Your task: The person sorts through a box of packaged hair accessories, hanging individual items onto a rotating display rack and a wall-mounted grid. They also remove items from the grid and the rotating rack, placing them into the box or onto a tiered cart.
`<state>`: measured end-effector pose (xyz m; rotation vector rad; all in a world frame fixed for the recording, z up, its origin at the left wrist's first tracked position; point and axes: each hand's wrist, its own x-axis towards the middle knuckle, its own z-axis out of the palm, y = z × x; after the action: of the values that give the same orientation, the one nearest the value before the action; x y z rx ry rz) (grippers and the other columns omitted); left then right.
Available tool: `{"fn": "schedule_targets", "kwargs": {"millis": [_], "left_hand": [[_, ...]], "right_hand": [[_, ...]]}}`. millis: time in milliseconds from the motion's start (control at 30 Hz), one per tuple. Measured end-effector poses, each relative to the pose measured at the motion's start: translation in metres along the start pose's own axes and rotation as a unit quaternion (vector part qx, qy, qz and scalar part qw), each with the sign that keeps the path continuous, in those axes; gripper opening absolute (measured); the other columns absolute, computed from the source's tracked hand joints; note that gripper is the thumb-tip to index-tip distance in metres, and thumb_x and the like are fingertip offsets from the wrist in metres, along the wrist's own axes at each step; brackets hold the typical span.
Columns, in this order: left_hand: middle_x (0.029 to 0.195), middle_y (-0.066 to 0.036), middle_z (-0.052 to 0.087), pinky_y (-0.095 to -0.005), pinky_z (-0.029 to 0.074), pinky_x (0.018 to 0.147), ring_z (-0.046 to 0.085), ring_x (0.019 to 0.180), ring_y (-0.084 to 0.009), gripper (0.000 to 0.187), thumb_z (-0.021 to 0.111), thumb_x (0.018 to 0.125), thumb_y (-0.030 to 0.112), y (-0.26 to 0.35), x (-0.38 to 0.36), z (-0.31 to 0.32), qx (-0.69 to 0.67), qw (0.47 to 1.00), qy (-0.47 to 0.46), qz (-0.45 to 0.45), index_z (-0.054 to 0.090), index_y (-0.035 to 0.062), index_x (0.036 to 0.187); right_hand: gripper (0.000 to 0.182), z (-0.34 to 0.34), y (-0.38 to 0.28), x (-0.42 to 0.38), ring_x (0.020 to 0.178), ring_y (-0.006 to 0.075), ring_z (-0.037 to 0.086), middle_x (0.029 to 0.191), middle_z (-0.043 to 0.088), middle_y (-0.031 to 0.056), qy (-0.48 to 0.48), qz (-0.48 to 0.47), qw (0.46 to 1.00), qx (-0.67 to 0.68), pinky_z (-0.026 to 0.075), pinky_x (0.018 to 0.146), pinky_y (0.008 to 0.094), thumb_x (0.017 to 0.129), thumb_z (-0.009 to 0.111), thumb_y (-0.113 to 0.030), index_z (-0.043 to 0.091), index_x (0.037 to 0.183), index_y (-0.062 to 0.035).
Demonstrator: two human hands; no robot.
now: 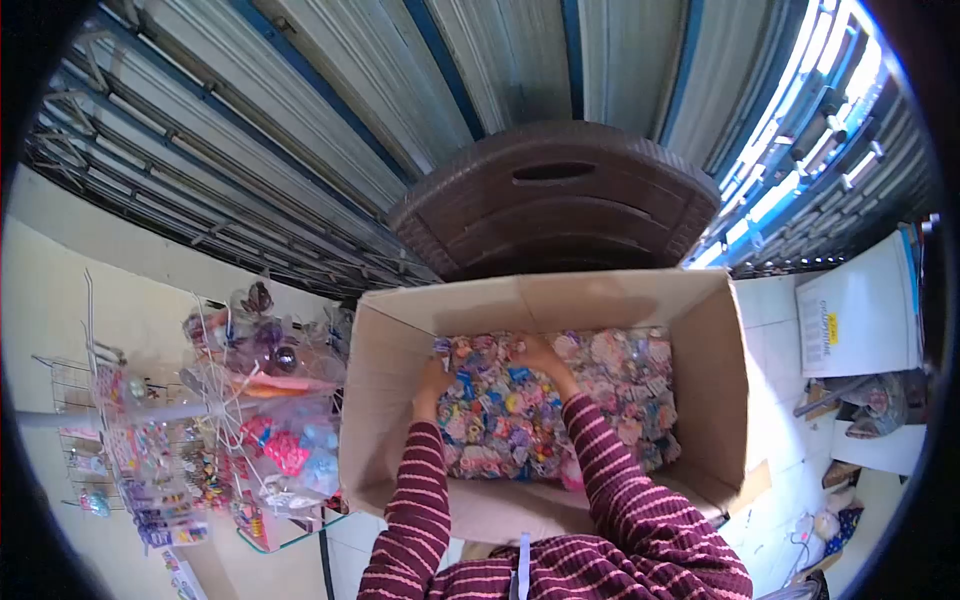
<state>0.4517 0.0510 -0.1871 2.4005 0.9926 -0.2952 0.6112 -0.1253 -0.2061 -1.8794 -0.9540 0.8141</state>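
Observation:
A large open cardboard box (540,512) stands in front of me, holding many small colourful packaged items (515,420). Both my arms, in maroon striped sleeves, reach down into it. My left hand (434,378) is at the box's left inner side, beside the edge of the items; its fingers are too small to make out. Near the far wall of the box, my right hand (540,355) touches the top of the items, and whether it grips one cannot be seen.
Behind the box stands a dark brown plastic chair (555,215). Racks with hanging wrapped goods (285,450) are at the left. A white carton (860,310) is at the right, above other things on the tiled floor (775,400). A metal shutter rises behind.

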Motion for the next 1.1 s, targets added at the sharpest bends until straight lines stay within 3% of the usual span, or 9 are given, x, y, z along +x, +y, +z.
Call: {"fn": "schedule_targets", "kwargs": {"millis": [233, 300, 433, 500, 533, 700, 833, 867, 1100], "left_hand": [[0.096, -0.023, 0.05, -0.0397, 0.038, 0.076, 0.05, 0.088, -0.0325, 0.055, 0.063, 0.063, 0.04, -0.007, 0.029, 0.06, -0.157, 0.957, 0.234, -0.066, 0.049, 0.0012, 0.1], [0.084, -0.019, 0.055, -0.0384, 0.04, 0.071, 0.053, 0.08, -0.0295, 0.057, 0.065, 0.059, 0.044, -0.008, 0.038, 0.072, -0.257, 0.921, 0.233, -0.181, 0.052, -0.0023, 0.091], [0.072, -0.015, 0.058, -0.0367, 0.042, 0.063, 0.056, 0.07, -0.0277, 0.054, 0.067, 0.057, 0.044, 0.009, 0.048, 0.071, -0.19, 0.921, 0.257, -0.224, 0.055, -0.0038, 0.08], [0.066, -0.014, 0.058, -0.0357, 0.043, 0.056, 0.055, 0.061, -0.0261, 0.048, 0.069, 0.056, 0.039, 0.001, 0.053, 0.072, -0.155, 0.954, 0.163, -0.199, 0.056, -0.0033, 0.073], [0.068, -0.013, 0.058, -0.0334, 0.042, 0.052, 0.054, 0.057, -0.0216, 0.043, 0.072, 0.053, 0.033, -0.077, 0.086, 0.137, -0.278, 0.929, 0.141, -0.197, 0.057, -0.0028, 0.073], [0.062, -0.006, 0.054, -0.0252, 0.039, 0.047, 0.049, 0.052, -0.0124, 0.036, 0.071, 0.051, 0.021, 0.008, 0.041, 0.019, -0.358, 0.91, -0.114, -0.177, 0.056, -0.0014, 0.074], [0.057, -0.001, 0.048, -0.0251, 0.038, 0.047, 0.048, 0.054, -0.0112, 0.03, 0.069, 0.052, 0.018, 0.06, 0.003, -0.095, -0.21, 0.95, -0.206, -0.104, 0.052, 0.0026, 0.072], [0.056, -0.001, 0.048, -0.0257, 0.037, 0.048, 0.048, 0.055, -0.0111, 0.029, 0.069, 0.053, 0.018, 0.064, -0.008, -0.116, -0.208, 0.948, -0.228, -0.078, 0.051, 0.0034, 0.071], [0.063, -0.012, 0.052, -0.0295, 0.04, 0.052, 0.053, 0.057, -0.022, 0.032, 0.067, 0.059, 0.017, 0.129, -0.178, -0.253, -0.074, 0.97, 0.156, 0.169, 0.045, 0.0001, 0.076]], "right_hand": [[0.06, 0.07, 0.017, 0.0, 0.1, 0.034, 0.042, 0.11, 0.04, 0.0248, 0.142, 0.036, 0.987, 0.059, 0.036, 0.083, 0.0366, 0.061, 0.057, -0.009, 0.033, 0.115, 0.0023], [0.059, 0.071, 0.015, 0.001, 0.097, 0.0351, 0.043, 0.106, 0.043, 0.0225, 0.191, 0.016, 0.981, 0.002, 0.037, 0.081, 0.0379, 0.06, 0.06, -0.011, 0.036, 0.112, 0.0], [0.04, 0.054, -0.005, -0.004, 0.087, 0.0337, 0.048, 0.095, 0.046, 0.0182, 0.181, 0.126, 0.975, 0.008, 0.041, 0.071, 0.0382, 0.06, 0.062, -0.015, 0.047, 0.095, -0.004], [0.031, 0.053, -0.008, -0.003, 0.083, 0.0326, 0.049, 0.091, 0.047, 0.0163, 0.161, 0.174, 0.971, 0.002, 0.042, 0.068, 0.0382, 0.06, 0.063, -0.017, 0.052, 0.086, -0.0052], [0.023, 0.055, -0.006, -0.002, 0.08, 0.031, 0.05, 0.089, 0.048, 0.0148, 0.172, 0.183, 0.968, -0.019, 0.043, 0.065, 0.038, 0.06, 0.063, -0.017, 0.053, 0.078, -0.0057], [0.012, 0.048, -0.003, 0.0, 0.062, 0.0258, 0.053, 0.07, 0.054, 0.0106, 0.155, 0.096, 0.981, -0.061, 0.043, 0.057, 0.0321, 0.059, 0.061, -0.014, 0.055, 0.062, -0.0048], [0.007, 0.01, -0.045, -0.003, 0.059, 0.0093, 0.048, 0.064, 0.052, 0.0025, 0.056, 0.047, 0.959, 0.274, 0.039, 0.057, 0.0244, 0.067, 0.055, -0.008, 0.051, 0.068, -0.0035], [0.005, 0.002, -0.052, -0.002, 0.065, 0.0072, 0.047, 0.067, 0.05, -0.0008, 0.048, 0.025, 0.969, 0.242, 0.038, 0.059, 0.0234, 0.073, 0.052, -0.008, 0.049, 0.072, -0.0044], [0.008, -0.058, -0.237, -0.042, 0.061, 0.0035, 0.044, 0.066, 0.047, -0.0036, 0.076, -0.116, 0.895, 0.424, 0.035, 0.052, 0.0174, 0.079, 0.049, -0.012, 0.044, 0.079, -0.0058]]}}
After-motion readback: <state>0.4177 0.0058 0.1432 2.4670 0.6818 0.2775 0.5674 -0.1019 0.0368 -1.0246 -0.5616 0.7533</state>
